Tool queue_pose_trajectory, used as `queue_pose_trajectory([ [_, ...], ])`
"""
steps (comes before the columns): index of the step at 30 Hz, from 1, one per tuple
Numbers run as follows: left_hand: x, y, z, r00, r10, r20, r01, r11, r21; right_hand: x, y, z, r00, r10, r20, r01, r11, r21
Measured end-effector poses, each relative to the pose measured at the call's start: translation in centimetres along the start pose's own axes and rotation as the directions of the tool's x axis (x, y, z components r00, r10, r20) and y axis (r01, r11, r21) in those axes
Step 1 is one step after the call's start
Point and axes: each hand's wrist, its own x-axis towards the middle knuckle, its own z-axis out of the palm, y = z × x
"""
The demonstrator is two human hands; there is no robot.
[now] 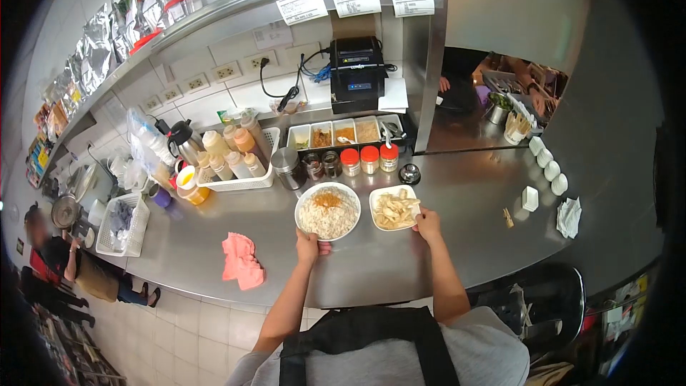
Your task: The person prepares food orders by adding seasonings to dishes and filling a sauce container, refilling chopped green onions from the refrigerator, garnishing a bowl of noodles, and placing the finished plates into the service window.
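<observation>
On the steel counter, a round white bowl (328, 224) holds pale food with an orange-brown topping. My left hand (309, 246) grips this bowl at its lower left edge, thumb on the rim and fingers partly under it. To its right, a smaller squarish white bowl (394, 214) contains pale yellow strips. The lower right edge of that bowl is in my right hand (427, 224), with the fingers closed on it. The two bowls stand side by side, slightly apart. Behind them are jars with red lids (369, 160) and a small dark round item (409, 174).
A pink cloth (242, 261) lies left on the counter. Behind are a basket of squeeze bottles (238, 184), a metal canister (287, 168) and a black printer (356, 75). Small white cups (551, 169) and a crumpled napkin (569, 217) are right. Other people appear far left and beyond the opening.
</observation>
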Motion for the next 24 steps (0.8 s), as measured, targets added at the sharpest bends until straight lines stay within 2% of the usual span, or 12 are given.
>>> queue_pose_trajectory([
  [2,-1.8,-0.1,-0.7,1.0,-0.002,0.008,0.001,1.0,0.01,-2.0,-1.3,-0.4,0.999,-0.037,0.023,0.038,0.998,-0.049],
  [5,-3.8,-0.3,-1.7,0.999,0.037,0.023,-0.038,0.999,0.014,-4.1,-1.9,0.3,0.999,0.001,0.034,-0.003,0.998,0.055],
  [7,-5.5,-0.3,-2.4,1.0,0.004,0.025,-0.003,0.998,-0.057,-5.5,-2.0,0.7,0.998,-0.058,0.001,0.058,0.998,0.034],
  [9,-7.8,-0.7,-2.6,0.998,0.033,-0.047,-0.038,0.995,-0.096,-6.4,-1.0,1.9,0.994,0.099,-0.042,-0.092,0.985,0.147],
  [12,-13.0,-2.0,-3.9,0.954,0.298,-0.024,-0.295,0.952,0.081,-8.6,0.5,1.7,0.974,-0.048,-0.22,0.039,0.998,-0.044],
  [14,-16.8,-4.6,-4.6,0.939,0.343,-0.024,-0.334,0.927,0.172,-10.7,3.0,1.7,0.922,-0.213,-0.324,0.155,0.968,-0.195],
  [15,-18.7,-6.3,-5.0,0.938,0.347,-0.014,-0.335,0.915,0.224,-12.3,2.9,0.9,0.98,-0.093,-0.173,0.075,0.991,-0.109],
  [17,-22.2,-10.6,-5.3,0.952,0.304,0.028,-0.301,0.923,0.241,-15.6,0.2,-1.3,0.982,0.097,0.162,-0.105,0.994,0.038],
  [18,-23.8,-13.2,-5.6,0.966,0.252,0.059,-0.259,0.942,0.214,-17.0,0.4,-1.5,0.945,0.106,0.311,-0.148,0.983,0.113],
  [20,-25.8,-18.0,-7.0,0.943,0.101,0.316,-0.249,0.845,0.474,-19.8,1.1,-1.7,0.809,0.062,0.584,-0.249,0.937,0.246],
  [22,-26.8,-22.5,-9.2,0.835,-0.126,0.536,-0.31,0.696,0.647,-22.8,2.2,-1.5,0.692,0.078,0.718,-0.283,0.944,0.169],
  [24,-27.3,-26.8,-12.0,0.725,-0.353,0.591,-0.304,0.606,0.735,-25.9,3.6,-1.3,0.599,0.141,0.788,-0.273,0.961,0.035],
])
